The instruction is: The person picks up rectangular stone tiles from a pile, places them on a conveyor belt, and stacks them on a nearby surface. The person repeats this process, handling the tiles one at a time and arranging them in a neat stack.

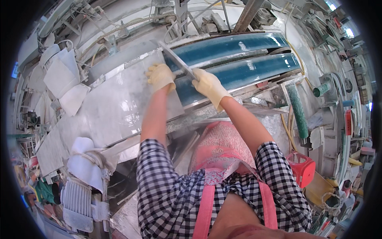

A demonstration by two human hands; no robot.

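Observation:
Both my hands wear pale yellow gloves. My left hand (160,76) lies on the right edge of a shiny grey stone slab (115,103), fingers curled over it. My right hand (209,85) grips the near end of a long flat metal blade (177,59) that slants up and left across the slab's edge. Just beyond the blade lie two long curved blue-glazed slabs (234,59), wet and shiny. My forearms are bare; I wear a black-and-white checked shirt and a pink apron.
White cloths and paper (65,75) lie at the left. A ribbed motor with a white cloth over it (81,187) stands at the lower left. A red plastic stool (302,167), a green pipe (297,111) and yellow hoses are on the right. Machine parts and cables fill the back.

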